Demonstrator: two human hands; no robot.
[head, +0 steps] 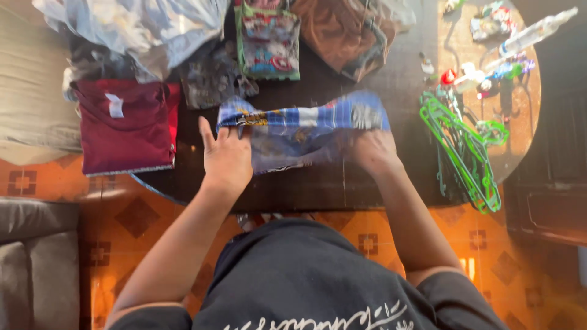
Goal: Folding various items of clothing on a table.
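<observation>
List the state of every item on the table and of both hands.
blue patterned garment: partly folded, under both hands
left hand: flat, pressing the garment
right hand: gripping the garment's edge
maroon shirt: folded flat
green hangers: piled, bare
brown garment: crumpled

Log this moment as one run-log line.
left hand: flat on blue cloth | right hand: on cloth | table: maroon shirt left, green hangers right
</observation>
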